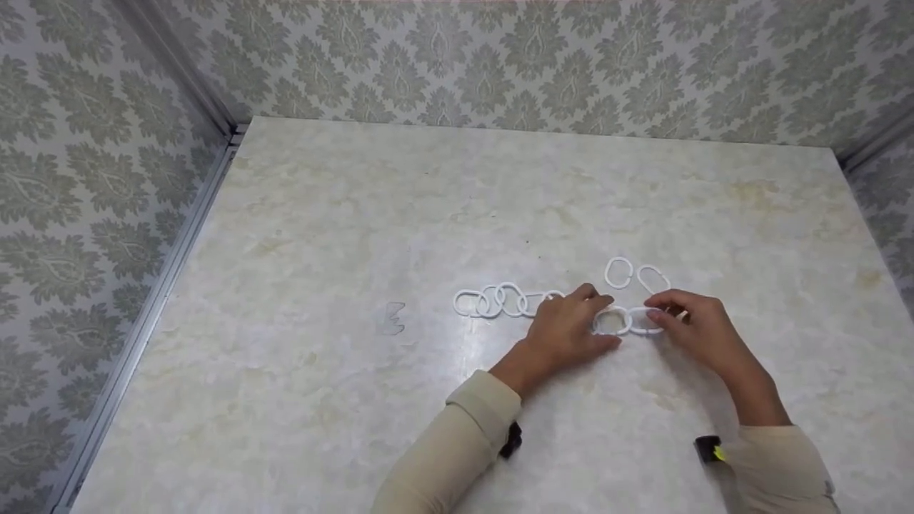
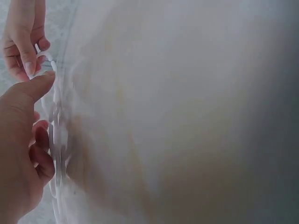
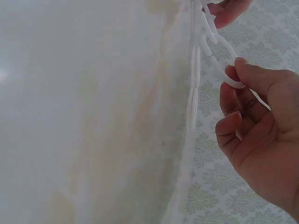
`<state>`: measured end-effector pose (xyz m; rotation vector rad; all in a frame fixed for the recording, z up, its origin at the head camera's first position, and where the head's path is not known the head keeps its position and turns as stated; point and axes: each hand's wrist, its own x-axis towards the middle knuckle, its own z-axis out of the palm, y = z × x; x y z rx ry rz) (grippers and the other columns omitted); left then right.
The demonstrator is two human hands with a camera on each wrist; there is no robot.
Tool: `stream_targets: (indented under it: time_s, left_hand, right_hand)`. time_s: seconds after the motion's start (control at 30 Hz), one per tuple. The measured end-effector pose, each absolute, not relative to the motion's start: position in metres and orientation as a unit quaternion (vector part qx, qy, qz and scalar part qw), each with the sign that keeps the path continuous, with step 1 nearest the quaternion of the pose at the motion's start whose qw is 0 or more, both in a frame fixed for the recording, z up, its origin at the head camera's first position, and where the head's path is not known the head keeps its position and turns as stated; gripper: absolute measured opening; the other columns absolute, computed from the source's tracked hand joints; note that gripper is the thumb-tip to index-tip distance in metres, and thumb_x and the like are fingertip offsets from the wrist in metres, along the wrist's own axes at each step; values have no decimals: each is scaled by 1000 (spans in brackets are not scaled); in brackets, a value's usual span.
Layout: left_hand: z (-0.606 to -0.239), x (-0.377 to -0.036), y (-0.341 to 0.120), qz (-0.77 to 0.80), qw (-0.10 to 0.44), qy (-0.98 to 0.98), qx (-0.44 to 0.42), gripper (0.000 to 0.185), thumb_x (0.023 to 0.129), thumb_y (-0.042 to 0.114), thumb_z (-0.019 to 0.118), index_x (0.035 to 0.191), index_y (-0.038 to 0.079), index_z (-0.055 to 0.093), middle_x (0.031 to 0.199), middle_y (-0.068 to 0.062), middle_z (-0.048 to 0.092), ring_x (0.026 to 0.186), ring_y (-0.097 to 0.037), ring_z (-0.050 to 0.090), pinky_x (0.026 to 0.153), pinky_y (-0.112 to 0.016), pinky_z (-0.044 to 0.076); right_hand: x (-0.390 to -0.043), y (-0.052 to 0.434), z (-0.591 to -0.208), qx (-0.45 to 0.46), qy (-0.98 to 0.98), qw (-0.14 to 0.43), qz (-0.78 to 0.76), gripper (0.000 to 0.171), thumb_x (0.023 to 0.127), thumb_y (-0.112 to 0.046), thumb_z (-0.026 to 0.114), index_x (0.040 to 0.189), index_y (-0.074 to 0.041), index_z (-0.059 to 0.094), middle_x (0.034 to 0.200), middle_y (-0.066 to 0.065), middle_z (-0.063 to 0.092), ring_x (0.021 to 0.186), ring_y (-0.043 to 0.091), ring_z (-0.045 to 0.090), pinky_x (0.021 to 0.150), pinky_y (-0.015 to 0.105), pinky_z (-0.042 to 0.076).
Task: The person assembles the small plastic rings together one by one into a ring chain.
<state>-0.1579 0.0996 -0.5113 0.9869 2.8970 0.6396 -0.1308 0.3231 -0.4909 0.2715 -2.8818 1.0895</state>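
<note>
A chain of several white plastic oval rings [image 1: 500,301] lies on the pale marble table [image 1: 357,235], running left to right. My left hand [image 1: 571,327] pinches a ring [image 1: 612,321] at the chain's right end between thumb and fingers. My right hand [image 1: 696,325] pinches the neighbouring ring [image 1: 645,320], which touches the left one. Two loose rings [image 1: 618,272] [image 1: 653,278] lie just behind the hands. In the right wrist view the thumb and forefinger [image 3: 254,77] grip a white ring [image 3: 224,56]. The left wrist view shows my left thumb [image 2: 35,86] against the blurred rings [image 2: 56,116].
Patterned wallpaper walls [image 1: 500,64] close the table on the left, back and right, with a metal rail [image 1: 153,285] along the left edge. A faint grey mark [image 1: 393,318] sits on the table left of the chain.
</note>
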Motion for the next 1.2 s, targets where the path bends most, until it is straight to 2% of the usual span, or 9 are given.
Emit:
stream_targets:
  time_s: [0.17, 0.27, 0.5, 0.8, 1.2]
  left_hand:
    - [-508, -152, 109, 213, -55, 921, 322, 47, 89, 54, 62, 128, 28, 60, 116, 8, 61, 79, -11, 65, 67, -28, 53]
    - [-508, -149, 118, 216, -74, 914, 335, 48, 89, 52, 62, 130, 27, 58, 118, 8, 60, 74, -10, 63, 63, -25, 52]
    - [-515, -144, 136, 208, -54, 922, 321, 63, 88, 52, 64, 140, 25, 43, 123, 8, 60, 69, -11, 64, 63, -24, 53]
    - [-529, -149, 139, 198, -50, 929, 309, 40, 90, 47, 63, 123, 26, 58, 108, 10, 64, 69, -11, 63, 58, -25, 50]
    - [-528, -148, 139, 169, -49, 932, 316, 40, 94, 46, 58, 124, 21, 60, 112, 8, 62, 71, -10, 65, 60, -25, 53]
  right_hand:
    - [-131, 323, -490, 84, -929, 26, 359, 11, 90, -12, 69, 100, -8, 72, 88, 9, 73, 70, -5, 53, 61, 14, 45]
    - [-130, 323, -491, 87, -925, 34, 368, 11, 90, -12, 68, 99, -7, 72, 87, 9, 72, 70, -5, 54, 61, 13, 45]
    - [-131, 324, -492, 85, -919, 47, 383, 8, 89, -12, 69, 95, -7, 72, 83, 4, 72, 69, -6, 55, 62, 12, 44]
    - [-132, 326, -489, 77, -909, 30, 408, 10, 89, -15, 70, 96, -9, 73, 83, -5, 71, 69, -3, 55, 60, 15, 45]
    - [-135, 329, -491, 81, -906, 23, 415, 9, 88, -11, 71, 95, -6, 73, 81, -8, 69, 68, -1, 54, 59, 15, 45]
